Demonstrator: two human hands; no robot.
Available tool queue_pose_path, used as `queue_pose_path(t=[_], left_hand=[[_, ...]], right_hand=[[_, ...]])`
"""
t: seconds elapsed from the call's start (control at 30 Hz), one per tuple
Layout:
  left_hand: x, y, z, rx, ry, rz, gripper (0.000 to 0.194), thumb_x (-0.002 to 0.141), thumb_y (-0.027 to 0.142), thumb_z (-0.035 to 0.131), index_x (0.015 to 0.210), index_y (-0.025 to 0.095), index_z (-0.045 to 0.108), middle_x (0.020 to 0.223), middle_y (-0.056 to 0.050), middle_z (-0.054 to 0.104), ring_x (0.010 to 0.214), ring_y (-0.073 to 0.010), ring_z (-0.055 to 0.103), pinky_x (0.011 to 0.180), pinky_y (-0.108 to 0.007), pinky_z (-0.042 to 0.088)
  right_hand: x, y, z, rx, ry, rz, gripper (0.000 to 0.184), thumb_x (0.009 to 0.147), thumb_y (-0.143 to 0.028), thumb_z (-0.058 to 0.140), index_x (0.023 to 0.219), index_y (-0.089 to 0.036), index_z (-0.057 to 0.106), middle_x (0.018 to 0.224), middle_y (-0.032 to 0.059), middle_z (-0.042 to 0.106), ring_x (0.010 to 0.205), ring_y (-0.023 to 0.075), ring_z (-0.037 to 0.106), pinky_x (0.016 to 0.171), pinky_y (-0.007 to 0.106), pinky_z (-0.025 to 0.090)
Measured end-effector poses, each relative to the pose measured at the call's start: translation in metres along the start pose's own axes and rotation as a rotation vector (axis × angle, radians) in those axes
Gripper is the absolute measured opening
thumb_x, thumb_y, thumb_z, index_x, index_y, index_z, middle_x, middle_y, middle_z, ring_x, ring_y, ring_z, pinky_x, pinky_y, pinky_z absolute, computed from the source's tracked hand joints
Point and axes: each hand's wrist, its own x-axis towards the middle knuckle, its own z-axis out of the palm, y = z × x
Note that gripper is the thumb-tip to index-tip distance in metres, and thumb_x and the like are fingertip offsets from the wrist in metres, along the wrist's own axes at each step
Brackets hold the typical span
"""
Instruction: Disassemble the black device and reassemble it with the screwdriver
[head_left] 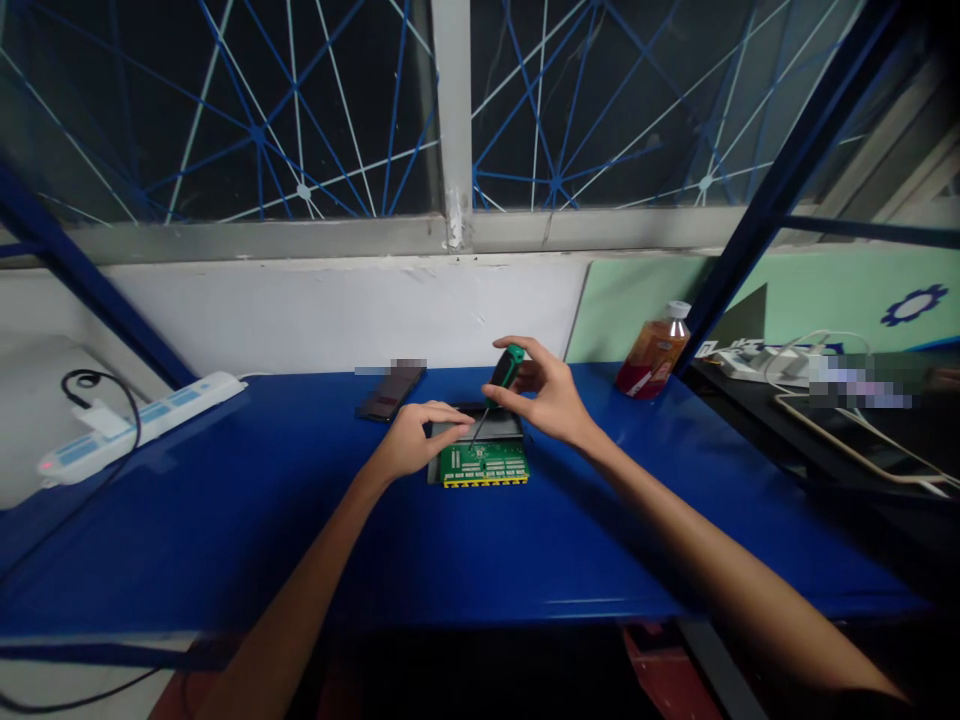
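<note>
Right hand (549, 393) has the screwdriver (510, 368) pinched at a tilt, probably to get its tip onto the board (501, 467) on the desk (600, 560). Left hand (418, 436) is likely steadying the board; can't tell if it's gripping.

Before you on the table (525, 570) lies the circuit board (495, 467), phone (392, 391) behind it leftward, power strip (166, 411) far left, bottle (654, 352) at right

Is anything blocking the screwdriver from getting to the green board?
Nothing that I can see. The right hand holds the screwdriver, and its thin shaft slants down toward the green board. The left hand is close beside the shaft, not across it.
</note>
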Motion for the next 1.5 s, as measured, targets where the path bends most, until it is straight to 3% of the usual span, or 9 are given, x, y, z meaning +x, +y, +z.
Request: queue_pose_path(t=[0.2,0.43,0.67,0.97,1.17,1.3,1.4,1.5], left_hand=[[0.001,-0.008,-0.009,0.001,-0.088,-0.041,0.018,0.082,0.026,0.062,0.088,0.017,0.077,0.091,-0.008,0.074,0.088,-0.0211,0.067,0.083,-0.033,0.051],[0.000,-0.019,-0.017,0.039,-0.122,-0.037,0.021,0.082,0.030,0.063,0.094,0.018,0.075,0.093,-0.007,0.073,0.087,-0.0206,0.066,0.082,-0.033,0.050],[0.000,-0.030,-0.012,0.066,-0.102,-0.056,0.014,0.079,0.028,0.066,0.083,0.018,0.075,0.088,-0.006,0.075,0.086,-0.0216,0.067,0.083,-0.033,0.049],[0.000,-0.027,-0.012,0.037,-0.108,-0.050,0.015,0.077,0.027,0.067,0.084,0.016,0.075,0.090,-0.008,0.075,0.088,-0.0223,0.068,0.085,-0.034,0.050],[0.000,-0.027,-0.008,0.053,-0.014,-0.086,0.017,0.076,0.031,0.070,0.084,0.018,0.077,0.084,-0.007,0.076,0.082,-0.0225,0.068,0.079,-0.035,0.051],[0.001,-0.030,-0.007,0.034,-0.003,-0.072,0.014,0.077,0.029,0.069,0.082,0.018,0.076,0.087,-0.007,0.076,0.085,-0.0226,0.068,0.081,-0.035,0.051],[0.001,-0.029,-0.008,0.050,-0.026,-0.057,0.014,0.078,0.028,0.067,0.082,0.018,0.076,0.086,-0.007,0.075,0.084,-0.0211,0.069,0.079,-0.033,0.051],[0.001,-0.027,-0.008,0.074,-0.041,-0.056,0.016,0.079,0.028,0.065,0.083,0.018,0.076,0.087,-0.007,0.075,0.083,-0.0208,0.069,0.079,-0.031,0.051]], right_hand=[[0.018,-0.003,0.019,-0.104,-0.174,-0.068,0.052,0.077,-0.033,0.067,0.124,-0.021,0.049,0.068,-0.0043,0.055,0.058,0.0125,0.056,0.060,0.029,0.048],[0.016,0.004,0.024,-0.199,-0.189,-0.106,0.051,0.080,-0.035,0.064,0.125,-0.019,0.048,0.075,-0.0009,0.061,0.062,0.0134,0.059,0.061,0.027,0.047],[0.015,0.007,0.032,-0.226,-0.260,-0.117,0.051,0.081,-0.032,0.061,0.128,-0.020,0.045,0.077,0.0010,0.066,0.063,0.0147,0.060,0.060,0.028,0.047],[0.012,0.003,0.032,-0.257,-0.281,-0.134,0.049,0.081,-0.029,0.059,0.127,-0.021,0.046,0.081,0.0019,0.067,0.066,0.0158,0.061,0.063,0.030,0.046],[0.013,0.000,0.034,-0.309,-0.298,-0.113,0.051,0.082,-0.038,0.059,0.128,-0.020,0.045,0.075,0.0010,0.066,0.063,0.0158,0.059,0.061,0.030,0.044],[0.021,-0.007,0.028,-0.385,-0.323,-0.133,0.056,0.083,-0.045,0.056,0.131,-0.018,0.045,0.081,0.0039,0.067,0.073,0.0193,0.062,0.066,0.032,0.044],[0.031,-0.014,0.021,-0.363,-0.398,-0.152,0.056,0.083,-0.035,0.054,0.135,-0.019,0.042,0.093,0.0068,0.067,0.088,0.0217,0.062,0.068,0.032,0.044],[0.041,-0.019,0.017,-0.332,-0.491,-0.194,0.054,0.080,-0.025,0.054,0.133,-0.020,0.045,0.101,0.0065,0.067,0.088,0.0198,0.060,0.068,0.030,0.043]])
